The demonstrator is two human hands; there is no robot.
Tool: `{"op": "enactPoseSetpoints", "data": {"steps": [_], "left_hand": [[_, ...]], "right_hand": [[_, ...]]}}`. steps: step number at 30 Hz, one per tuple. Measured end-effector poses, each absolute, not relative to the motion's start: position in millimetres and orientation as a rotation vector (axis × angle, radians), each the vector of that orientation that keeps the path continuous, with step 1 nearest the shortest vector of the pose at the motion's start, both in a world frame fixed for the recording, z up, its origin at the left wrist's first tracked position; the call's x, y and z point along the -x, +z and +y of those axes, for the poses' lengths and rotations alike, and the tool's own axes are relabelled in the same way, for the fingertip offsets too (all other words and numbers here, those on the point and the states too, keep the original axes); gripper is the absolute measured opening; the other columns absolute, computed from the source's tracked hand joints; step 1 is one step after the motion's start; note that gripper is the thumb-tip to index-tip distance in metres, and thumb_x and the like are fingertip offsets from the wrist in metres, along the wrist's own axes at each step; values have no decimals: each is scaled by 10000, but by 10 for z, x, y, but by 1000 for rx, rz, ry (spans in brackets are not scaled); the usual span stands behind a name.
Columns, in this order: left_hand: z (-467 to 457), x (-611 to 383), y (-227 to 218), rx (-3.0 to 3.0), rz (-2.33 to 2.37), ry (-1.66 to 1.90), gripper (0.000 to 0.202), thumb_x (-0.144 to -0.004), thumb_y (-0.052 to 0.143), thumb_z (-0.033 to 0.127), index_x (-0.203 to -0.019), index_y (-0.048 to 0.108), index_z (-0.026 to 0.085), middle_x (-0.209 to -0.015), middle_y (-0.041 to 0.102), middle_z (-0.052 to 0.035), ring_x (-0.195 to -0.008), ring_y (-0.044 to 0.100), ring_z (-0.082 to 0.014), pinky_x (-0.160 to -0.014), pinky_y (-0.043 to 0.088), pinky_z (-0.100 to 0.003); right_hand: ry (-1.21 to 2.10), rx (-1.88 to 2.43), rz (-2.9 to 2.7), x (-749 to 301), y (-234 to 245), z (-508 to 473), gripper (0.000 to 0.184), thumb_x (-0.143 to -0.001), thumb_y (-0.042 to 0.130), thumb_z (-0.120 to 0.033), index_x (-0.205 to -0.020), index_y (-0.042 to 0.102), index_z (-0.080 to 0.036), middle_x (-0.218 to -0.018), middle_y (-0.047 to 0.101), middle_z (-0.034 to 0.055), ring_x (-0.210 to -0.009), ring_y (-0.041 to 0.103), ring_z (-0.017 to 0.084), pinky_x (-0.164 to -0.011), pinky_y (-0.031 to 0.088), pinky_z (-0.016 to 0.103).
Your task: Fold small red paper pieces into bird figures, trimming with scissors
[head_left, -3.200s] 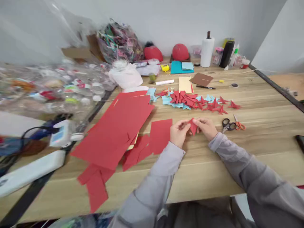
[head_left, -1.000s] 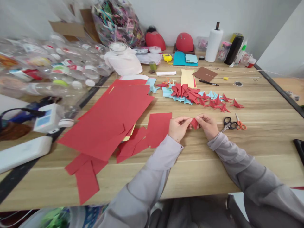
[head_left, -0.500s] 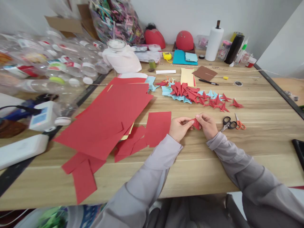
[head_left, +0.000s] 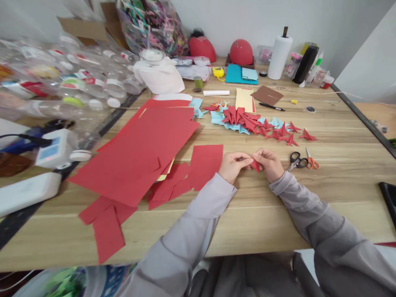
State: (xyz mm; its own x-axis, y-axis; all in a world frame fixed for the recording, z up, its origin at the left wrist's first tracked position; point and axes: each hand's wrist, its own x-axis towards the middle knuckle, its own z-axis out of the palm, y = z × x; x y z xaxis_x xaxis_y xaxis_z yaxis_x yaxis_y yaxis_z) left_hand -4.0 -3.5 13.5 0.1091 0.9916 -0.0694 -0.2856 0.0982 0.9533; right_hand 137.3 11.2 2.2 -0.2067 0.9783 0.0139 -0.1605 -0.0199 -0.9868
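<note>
Between my two hands is a small folded piece of red paper (head_left: 255,166), its lower point showing beneath the fingers. My left hand (head_left: 234,166) pinches it from the left between thumb and fingers. On the other side my right hand (head_left: 269,164) is closed on it too, the thumb near the left thumb. Fingers cover most of the folds. Beyond the hands lies a pile of folded red paper cranes (head_left: 241,119) mixed with light blue ones (head_left: 230,126). A flat red sheet (head_left: 206,165) lies just left of my left hand.
Black-handled scissors (head_left: 297,160) and orange-handled scissors (head_left: 313,162) lie right of my hands. Large red sheets (head_left: 139,152) and cut pieces (head_left: 108,233) spread across the left. Plastic bottles (head_left: 77,82) crowd the far left. A black pen (head_left: 272,107) and brown paper (head_left: 267,95) lie farther back.
The thumbs have come closer together over the red paper, and less of its upper part shows. Both hands stay in nearly the same place.
</note>
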Motion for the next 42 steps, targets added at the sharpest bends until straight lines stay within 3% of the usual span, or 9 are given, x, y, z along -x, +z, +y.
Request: {"op": "enactPoseSetpoints", "data": {"steps": [5, 13, 19, 27, 31, 42], "left_hand": [[-12, 71, 162, -992, 829, 1171, 161, -538, 797, 267, -547, 686, 151, -544, 606, -2, -508, 534, -96, -544, 432, -241], [-25, 25, 135, -813, 878, 1152, 288, -549, 813, 356, -568, 648, 121, -518, 603, -16, -462, 535, -94, -510, 474, -248], [-28, -4, 115, -877, 974, 1247, 280, -551, 816, 349, -688, 708, 130, -643, 681, -36, -561, 616, -125, -558, 517, -258], [-20, 13, 105, -943, 1029, 1252, 234, -559, 793, 323, -649, 699, 129, -573, 662, -14, -483, 575, -106, -513, 479, -241], [-13, 0, 63, -908, 1043, 1275, 236, -552, 794, 318, -649, 685, 133, -591, 656, -6, -531, 582, -103, -550, 482, -235], [-16, 10, 102, -974, 1123, 1331, 223, -562, 794, 301, -612, 653, 136, -526, 599, 17, -490, 517, -74, -510, 418, -209]], "right_hand": [[1545, 946, -1170, -1352, 53, 84, 404, -635, 754, -518, -568, 534, -185, -405, 514, -56, -317, 335, 50, -342, 189, 208], [1537, 965, -1090, -1332, 50, 85, 430, -638, 732, -569, -570, 536, -192, -419, 517, -47, -337, 390, 71, -338, 258, 215], [1441, 976, -1103, -1330, 29, 105, 443, -606, 771, -537, -539, 505, -190, -397, 477, -61, -344, 372, 59, -347, 263, 209], [1423, 955, -1093, -1335, -44, 128, 371, -611, 800, -461, -608, 567, -173, -474, 586, -38, -407, 479, 73, -404, 361, 209], [1428, 936, -1102, -1338, -73, 144, 350, -611, 797, -467, -634, 598, -180, -502, 605, -33, -436, 513, 95, -427, 408, 234], [1456, 915, -1159, -1342, -63, 140, 341, -667, 759, -472, -617, 621, -164, -515, 594, -23, -479, 497, 88, -503, 395, 247]]}}
